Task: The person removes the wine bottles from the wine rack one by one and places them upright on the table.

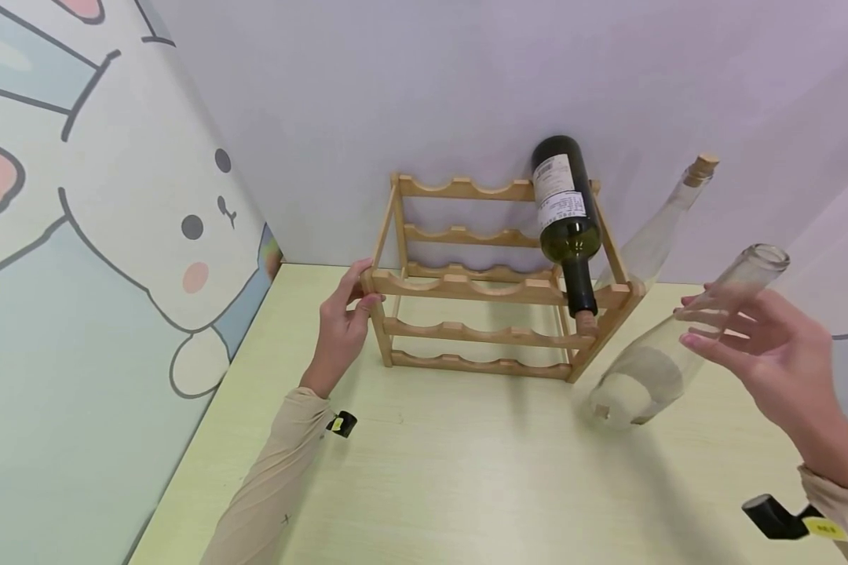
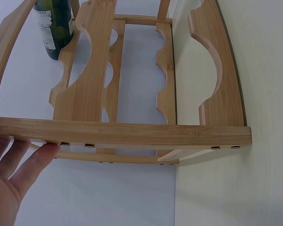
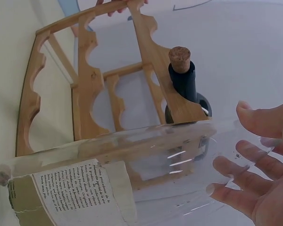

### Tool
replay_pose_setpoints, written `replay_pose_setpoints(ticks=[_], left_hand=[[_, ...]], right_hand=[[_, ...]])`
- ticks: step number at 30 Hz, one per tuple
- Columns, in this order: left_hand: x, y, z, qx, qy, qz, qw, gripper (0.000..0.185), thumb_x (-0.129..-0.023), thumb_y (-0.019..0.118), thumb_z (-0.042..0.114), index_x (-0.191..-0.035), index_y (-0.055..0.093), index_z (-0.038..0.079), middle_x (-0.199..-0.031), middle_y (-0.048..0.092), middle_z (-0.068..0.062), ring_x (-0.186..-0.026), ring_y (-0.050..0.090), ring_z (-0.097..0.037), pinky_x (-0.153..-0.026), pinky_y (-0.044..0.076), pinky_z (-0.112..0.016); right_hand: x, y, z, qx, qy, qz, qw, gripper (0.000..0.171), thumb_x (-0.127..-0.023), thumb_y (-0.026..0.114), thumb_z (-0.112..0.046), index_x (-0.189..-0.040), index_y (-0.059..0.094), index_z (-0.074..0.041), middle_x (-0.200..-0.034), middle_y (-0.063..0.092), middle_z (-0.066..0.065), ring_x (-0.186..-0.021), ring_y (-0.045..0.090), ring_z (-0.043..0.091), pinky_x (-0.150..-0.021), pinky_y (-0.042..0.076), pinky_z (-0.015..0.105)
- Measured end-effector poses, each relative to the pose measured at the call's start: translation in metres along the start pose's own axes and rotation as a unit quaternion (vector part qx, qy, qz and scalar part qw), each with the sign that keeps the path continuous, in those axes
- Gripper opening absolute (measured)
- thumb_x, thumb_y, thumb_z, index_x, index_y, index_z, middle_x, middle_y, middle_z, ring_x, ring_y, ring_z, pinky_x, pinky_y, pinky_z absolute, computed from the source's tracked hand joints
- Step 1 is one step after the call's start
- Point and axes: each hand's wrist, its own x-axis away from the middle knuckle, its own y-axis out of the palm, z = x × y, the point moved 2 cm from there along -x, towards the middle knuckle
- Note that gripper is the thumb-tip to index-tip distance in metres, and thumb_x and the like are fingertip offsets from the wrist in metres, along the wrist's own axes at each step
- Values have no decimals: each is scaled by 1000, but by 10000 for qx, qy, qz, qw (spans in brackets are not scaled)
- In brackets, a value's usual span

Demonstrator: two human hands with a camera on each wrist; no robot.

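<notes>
Left hand (image 1: 341, 318) steadies the wooden rack's (image 1: 491, 286) near-left corner, fingers straight against it, bracing it. Right hand (image 1: 763, 337), fingers spread, cradles a clear bottle (image 1: 671, 349) tilted over the counter (image 1: 466, 471), right of the rack.

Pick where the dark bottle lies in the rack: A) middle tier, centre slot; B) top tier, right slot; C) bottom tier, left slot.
B: the dark bottle rests across the top rails at the right end of the rack, its corked neck pointing forward.
</notes>
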Motion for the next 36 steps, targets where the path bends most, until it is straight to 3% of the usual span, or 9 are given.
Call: replay_pose_setpoints(ticks=[3,7,14,18,25,31,36], left_hand=[[-2,-1,12,4,4,-15,10000,44,-87,55,-14,-129,46,-8,-97,58,-23,-80,63,-36,-60,58,-45],[-3,-2,13,18,43,-30,10000,43,-87,55,-14,-129,46,-8,-97,58,-23,-81,63,-37,-59,57,-45],[-3,-3,12,47,60,-31,10000,43,-88,55,-13,-130,46,-7,-97,58,-23,-80,63,-39,-60,58,-42],[-3,-3,13,37,62,-43,10000,44,-87,55,-15,-129,46,-9,-95,58,-24,-80,63,-40,-59,58,-42],[-3,-2,12,59,144,-33,9999,45,-85,55,-18,-128,46,-10,-92,58,-23,-79,63,-39,-56,57,-44],[2,0,-13,62,64,-18,10000,49,-88,57,-11,-134,47,1,-98,60,-18,-81,64,-30,-58,58,-35],[4,-1,-17,88,-25,-63,9999,48,-90,57,-4,-136,48,9,-102,60,-14,-84,64,-25,-62,58,-31]], right_hand=[[-2,-4,1,36,6,85,10000,53,-68,56,37,-118,45,23,-108,66,18,-95,66,21,-77,55,26],[-6,-10,3,250,76,209,9994,53,-67,57,37,-117,45,23,-106,67,15,-94,67,20,-76,56,26],[-18,-21,13,-17,12,329,9995,49,-67,59,35,-113,48,22,-105,67,18,-90,68,20,-73,56,22],[-22,-28,18,259,31,540,9982,48,-66,61,35,-112,51,21,-103,69,16,-88,68,18,-71,56,20],[-29,-40,26,267,116,771,9966,46,-68,61,33,-111,52,21,-102,68,15,-88,68,18,-72,56,21],[-34,-50,32,1139,285,1009,9879,44,-71,65,26,-113,56,14,-99,70,5,-83,68,11,-69,54,15],[-39,-56,36,2097,448,1032,9713,43,-75,67,19,-116,57,7,-101,69,-3,-80,67,5,-68,52,12]])
